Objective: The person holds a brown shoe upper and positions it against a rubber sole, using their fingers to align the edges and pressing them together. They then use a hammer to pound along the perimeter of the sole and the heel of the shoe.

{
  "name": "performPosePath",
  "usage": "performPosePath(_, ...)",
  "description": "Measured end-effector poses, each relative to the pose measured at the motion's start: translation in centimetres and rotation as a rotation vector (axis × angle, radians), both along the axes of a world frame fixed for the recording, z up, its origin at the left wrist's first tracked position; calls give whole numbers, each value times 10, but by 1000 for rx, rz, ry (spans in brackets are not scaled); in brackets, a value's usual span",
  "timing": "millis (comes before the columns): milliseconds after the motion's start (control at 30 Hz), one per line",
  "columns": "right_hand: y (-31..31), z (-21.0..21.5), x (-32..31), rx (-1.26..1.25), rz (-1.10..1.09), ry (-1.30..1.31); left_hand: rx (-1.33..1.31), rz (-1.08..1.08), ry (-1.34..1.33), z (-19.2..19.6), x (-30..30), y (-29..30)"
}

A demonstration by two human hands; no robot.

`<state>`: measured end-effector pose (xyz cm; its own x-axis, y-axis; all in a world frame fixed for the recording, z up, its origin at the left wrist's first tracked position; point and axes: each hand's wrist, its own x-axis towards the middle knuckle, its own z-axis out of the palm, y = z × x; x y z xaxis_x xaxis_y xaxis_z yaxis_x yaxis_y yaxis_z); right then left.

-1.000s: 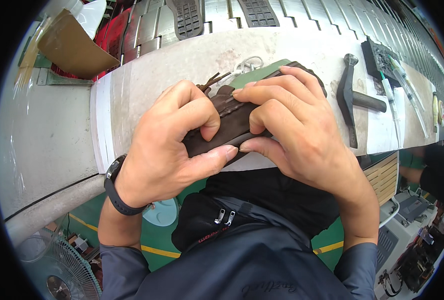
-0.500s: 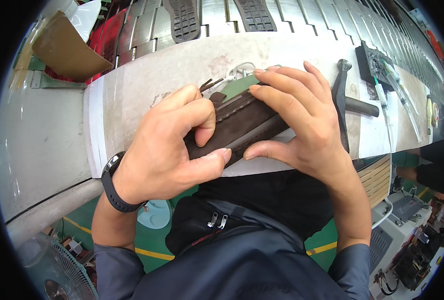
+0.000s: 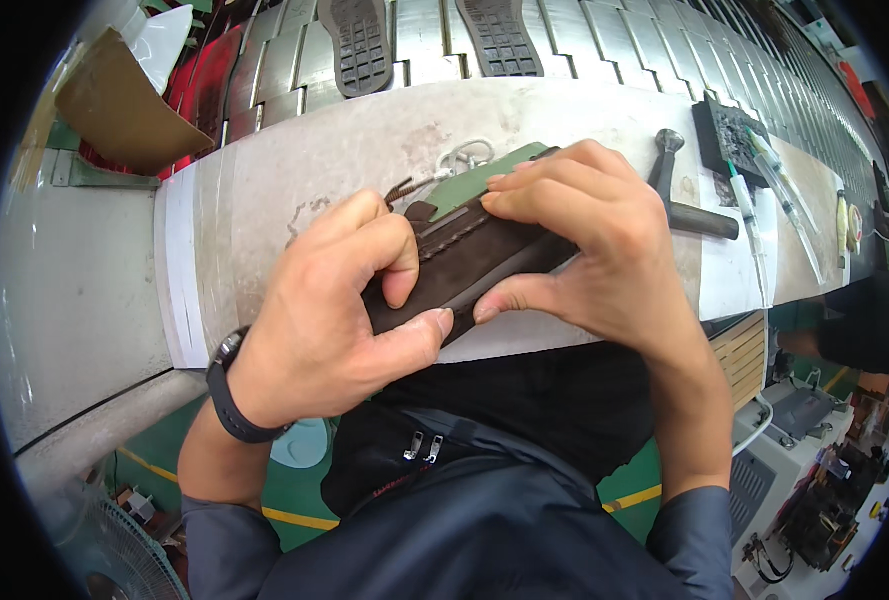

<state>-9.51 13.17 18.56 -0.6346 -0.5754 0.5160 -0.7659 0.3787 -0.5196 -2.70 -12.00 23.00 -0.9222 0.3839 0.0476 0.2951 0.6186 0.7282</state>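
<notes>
The dark brown shoe point(image 3: 479, 255) sits at the pale table's point(image 3: 264, 195) near edge, long axis slanting near left to far right; 2 hands grip it, left hand point(image 3: 329, 310) nearer left, right hand point(image 3: 609, 245) farther right.

A factory workshop where people work on shoes.
Two dark grey rubber shoe soles point(image 3: 362, 50) with square bumps lie on a long, shiny track of metal slats point(image 3: 421, 35). A dark brown stitched shoe point(image 3: 464, 262) is at a long, pale worktable point(image 3: 274, 200) with a dark hammer point(image 3: 702, 221) and thin, clear plastic syringes point(image 3: 748, 222). Below is a green floor point(image 3: 294, 491) with a yellow line point(image 3: 300, 518).
</notes>
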Motion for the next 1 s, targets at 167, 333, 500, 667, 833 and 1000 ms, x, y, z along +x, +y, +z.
performPosePath(167, 18, -18, 8, -117, -246, -58, 200, 130, -243, 3, 31, 18)
performPosePath(333, 30, -24, 47, -140, -382, -208, 348, 360, -50, -30, 13, 20)
performPosePath(500, 13, 0, 42, -270, -365, -696, 385, 215, 186, -56, -53, 37)
performPosePath(667, 6, 22, 18, 8, -323, -890, 428, 84, 41, -66, -64, 44)
performPosePath(833, 9, 20, 11, -2, -285, -1078, 390, 63, 48, -61, -63, 46)
performPosePath(1000, 12, 18, 9, 6, -207, -1078, 359, 50, 56, -62, -64, 43)
